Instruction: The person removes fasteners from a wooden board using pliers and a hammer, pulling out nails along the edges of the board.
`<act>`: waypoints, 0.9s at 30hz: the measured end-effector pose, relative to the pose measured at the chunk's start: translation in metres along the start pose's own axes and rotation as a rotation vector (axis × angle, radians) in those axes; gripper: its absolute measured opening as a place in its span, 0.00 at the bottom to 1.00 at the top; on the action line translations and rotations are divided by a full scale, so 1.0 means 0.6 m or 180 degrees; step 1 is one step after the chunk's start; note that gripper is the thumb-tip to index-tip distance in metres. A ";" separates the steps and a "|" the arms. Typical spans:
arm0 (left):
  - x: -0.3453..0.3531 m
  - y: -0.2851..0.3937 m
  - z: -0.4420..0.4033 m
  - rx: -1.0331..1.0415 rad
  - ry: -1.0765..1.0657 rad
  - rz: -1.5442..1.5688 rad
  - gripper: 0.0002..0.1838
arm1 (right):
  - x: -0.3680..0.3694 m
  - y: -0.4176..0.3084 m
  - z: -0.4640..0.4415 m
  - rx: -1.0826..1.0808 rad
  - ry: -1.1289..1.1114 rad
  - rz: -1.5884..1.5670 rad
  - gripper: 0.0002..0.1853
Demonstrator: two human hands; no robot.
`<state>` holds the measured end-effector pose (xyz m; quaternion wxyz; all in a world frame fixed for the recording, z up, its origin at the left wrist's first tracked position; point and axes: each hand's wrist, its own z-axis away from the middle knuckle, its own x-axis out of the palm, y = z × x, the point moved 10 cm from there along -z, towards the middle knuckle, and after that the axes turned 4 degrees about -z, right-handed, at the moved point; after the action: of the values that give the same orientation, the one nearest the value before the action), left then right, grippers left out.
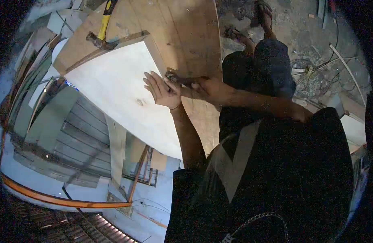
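My left hand [166,95] lies over the near edge of a white panel [113,77], its fingers stretched out and spread. Shadow partly hides its thumb side, so a small thing there could go unseen. Wrapped round the dark handle of a tool, my right hand [212,91] is closed beside it. The dark tool [188,79] has a rounded, metal-looking end close to my left thumb; its exact kind is too dark to make out. The panel rests on a brown wooden board [186,32]. A hammer [102,32] with a yellow and black handle lies beyond the panel.
Sheets and boards [40,85] lean together at the left. Below them are grey slatted panels [85,129] and an orange beam [69,201]. Cables [316,69] and a pale strip [348,73] lie on the floor at the right, beyond my legs [255,69].
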<state>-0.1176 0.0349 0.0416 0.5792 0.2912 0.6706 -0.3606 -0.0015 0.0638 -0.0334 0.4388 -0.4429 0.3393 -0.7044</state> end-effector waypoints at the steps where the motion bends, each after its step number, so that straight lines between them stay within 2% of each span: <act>1: 0.000 -0.003 0.003 0.0001 -0.0010 -0.0007 0.22 | 0.002 0.002 0.003 -0.0064 0.0347 -0.0123 0.25; 2: 0.001 -0.004 0.003 0.0027 0.0042 0.0031 0.22 | 0.014 0.009 0.004 -0.0066 0.0350 -0.0120 0.25; 4: 0.000 -0.005 0.003 0.0052 0.0078 0.0071 0.23 | 0.041 0.037 0.010 0.0395 0.0132 -0.0192 0.25; 8: -0.001 -0.001 0.004 0.0119 0.0143 0.0145 0.22 | 0.068 0.052 0.015 0.0580 0.0059 -0.0472 0.22; 10: 0.001 -0.003 0.003 0.0082 0.0176 0.0134 0.22 | 0.101 0.083 0.009 0.0720 0.0018 -0.0653 0.16; 11: 0.000 -0.003 0.003 0.0099 0.0212 0.0146 0.22 | 0.113 0.094 0.010 0.0719 0.0023 -0.0660 0.16; 13: -0.001 -0.001 0.004 0.0120 0.0241 0.0161 0.21 | 0.109 0.081 0.016 0.0222 0.0339 -0.0698 0.10; 16: -0.003 -0.002 0.002 0.0071 0.0248 0.0131 0.21 | 0.125 0.088 0.013 0.0462 0.0300 -0.0609 0.08; 20: -0.002 -0.003 0.002 0.0137 0.0265 0.0160 0.22 | 0.149 0.105 0.009 0.0221 0.0315 -0.1242 0.09; 22: -0.004 -0.004 0.004 0.0133 0.0261 0.0170 0.22 | 0.158 0.131 0.008 0.0098 0.0473 -0.1607 0.14; 27: 0.002 -0.010 0.007 0.0074 0.0197 0.0152 0.22 | 0.046 0.033 0.021 0.0536 0.0075 -0.1127 0.23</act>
<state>-0.1201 0.0281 0.0407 0.5632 0.3248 0.6768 -0.3452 0.0102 0.0298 -0.0369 0.3395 -0.4492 0.2012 -0.8016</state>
